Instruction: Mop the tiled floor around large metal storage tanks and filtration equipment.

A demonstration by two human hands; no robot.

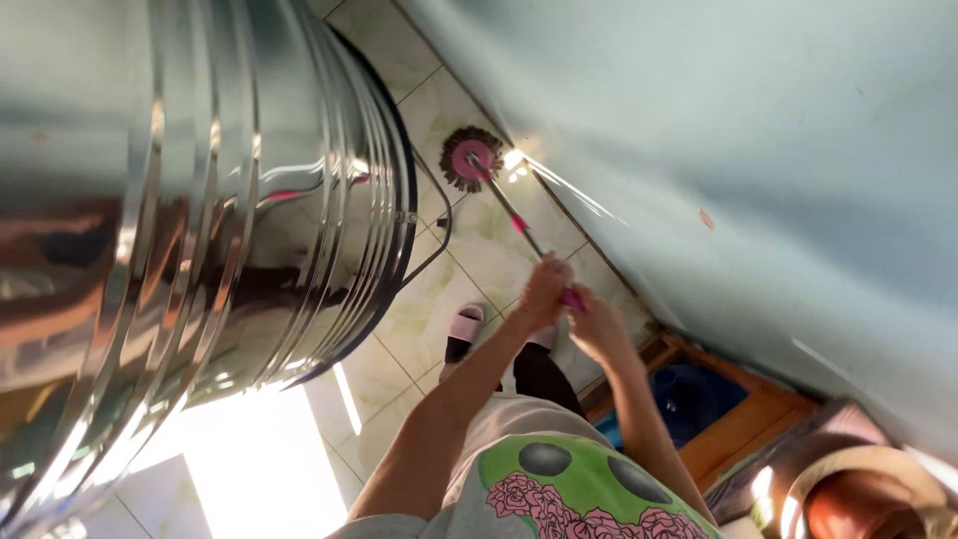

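Fingers of both hands wrap the pink-and-silver mop pole (519, 225), left hand (544, 294) just ahead of right hand (597, 324), at frame centre. From them the pole's long axis slants toward upper left, ending in a round pink mop head with a brown fringe (471, 158) flat on pale marbled floor tiles (439, 289), beside a large shiny ribbed metal drum (200, 200).

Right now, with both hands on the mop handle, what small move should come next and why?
Probably draw the mop head back along the tiled floor toward the feet. It sits at full reach by the wall, beside the steel tank; the left hand and right hand grip the handle near its top.
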